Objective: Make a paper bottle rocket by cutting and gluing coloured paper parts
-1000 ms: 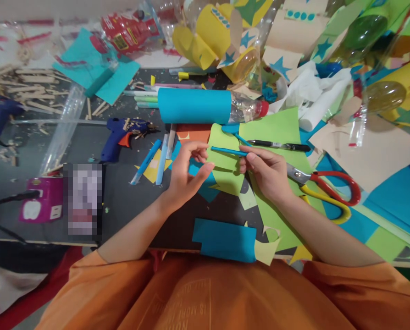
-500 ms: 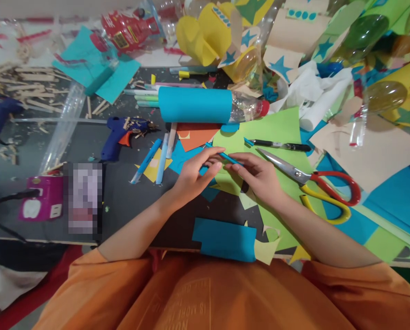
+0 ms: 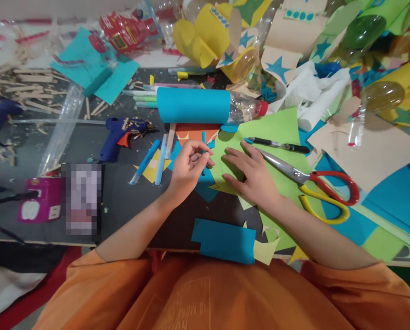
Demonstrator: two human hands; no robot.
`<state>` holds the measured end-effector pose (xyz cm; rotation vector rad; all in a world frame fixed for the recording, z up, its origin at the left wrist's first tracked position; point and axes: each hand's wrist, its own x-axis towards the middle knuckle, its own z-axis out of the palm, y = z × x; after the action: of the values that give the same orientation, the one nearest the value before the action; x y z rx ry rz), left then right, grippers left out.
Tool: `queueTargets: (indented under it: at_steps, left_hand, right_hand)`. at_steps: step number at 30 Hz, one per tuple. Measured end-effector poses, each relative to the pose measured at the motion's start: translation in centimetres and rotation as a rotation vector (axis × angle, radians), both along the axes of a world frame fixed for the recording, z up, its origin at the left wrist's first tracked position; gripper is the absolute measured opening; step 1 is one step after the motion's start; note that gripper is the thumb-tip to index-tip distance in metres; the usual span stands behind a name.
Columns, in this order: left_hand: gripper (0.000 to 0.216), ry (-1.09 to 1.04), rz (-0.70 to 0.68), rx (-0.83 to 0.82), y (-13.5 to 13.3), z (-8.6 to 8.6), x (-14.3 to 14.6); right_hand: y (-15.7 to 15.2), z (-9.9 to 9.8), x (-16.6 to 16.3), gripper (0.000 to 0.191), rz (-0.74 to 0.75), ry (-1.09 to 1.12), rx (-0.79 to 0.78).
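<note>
Near the middle of the desk (image 3: 132, 206), from the head view, the left hand (image 3: 189, 167) pinches a thin blue strip (image 3: 203, 137) between thumb and fingertips; the strip points away from the person, its far end over orange paper (image 3: 191, 133), its lower part hidden behind the fingers; the right hand (image 3: 251, 176) lies spread and flat, palm down, on the green paper (image 3: 280, 128), just beside the left hand but not touching the strip; scissors (image 3: 315, 188) with red and yellow handles lie open just right of that hand, blades toward its fingers; a black pen (image 3: 280, 145) lies beyond them; a bottle (image 3: 194, 105) wrapped in blue lies on its side past both hands, and a blue glue gun (image 3: 122, 133) rests to the left of it; a blue card (image 3: 224, 240) lies at the near edge; the strip looks like rolled or folded paper, so I judge it very light, slim and easily bent or crushed, unlikely to slip from dry fingers; a gentle fingertip pinch near its middle, or one at each end, should hold it straight without creasing it
</note>
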<state>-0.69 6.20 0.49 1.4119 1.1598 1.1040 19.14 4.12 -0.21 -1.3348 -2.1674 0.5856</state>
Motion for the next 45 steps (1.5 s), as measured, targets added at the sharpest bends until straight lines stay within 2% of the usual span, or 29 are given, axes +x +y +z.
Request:
queueTargets:
  at_steps: [4, 9, 13, 17, 23, 25, 31, 34, 39, 42, 45]
  left_hand:
    - [0.026, 0.025, 0.0, 0.001, 0.1, 0.0, -0.1]
    - [0.025, 0.007, -0.055, 0.003, 0.0, -0.2, -0.1]
    - [0.022, 0.015, -0.071, 0.009, -0.2, -0.1, -0.1]
    - [0.026, 0.006, -0.083, 0.019, -0.5, 0.0, -0.3]
    - [0.032, -0.087, -0.324, 0.092, -1.3, 0.5, -0.3]
    - [0.033, -0.106, -0.358, 0.12, -1.4, 0.5, -0.2]
    - [0.027, -0.031, -0.316, 0.151, -1.4, 0.3, -0.1]
    - [0.019, -0.007, -0.29, 0.189, -1.3, 0.4, 0.0]
    - [0.019, 0.031, -0.116, 0.187, -1.1, 0.3, 0.1]
    - [0.021, 0.019, 0.012, 0.219, -0.9, -0.2, -0.2]
    - [0.02, -0.015, -0.003, 0.245, -0.7, -0.5, -0.6]
  right_hand:
    - [-0.4, 0.0, -0.1, 0.029, -0.034, -0.07, 0.039]
    - [-0.5, -0.1, -0.3, 0.036, 0.066, -0.073, 0.09]
    - [-0.3, -0.2, -0.2, 0.028, 0.047, 0.032, 0.049]
    - [-0.2, 0.3, 0.0, 0.021, -0.047, 0.178, -0.003]
    - [-0.6, 0.8, 0.0, 0.018, -0.101, 0.302, 0.088]
    - [-0.6, 0.8, 0.0, 0.02, -0.096, 0.285, 0.091]
    - [-0.2, 0.7, 0.2, 0.034, -0.009, 0.236, -0.015]
    - [0.0, 0.5, 0.3, 0.039, 0.069, 0.235, 0.001]
    - [-0.1, 0.7, 0.5, 0.042, 0.166, 0.269, 0.027]
    - [-0.2, 0.8, 0.4, 0.044, 0.043, 0.371, -0.042]
    - [0.0, 0.6, 0.2, 0.049, -0.13, 0.652, -0.229]
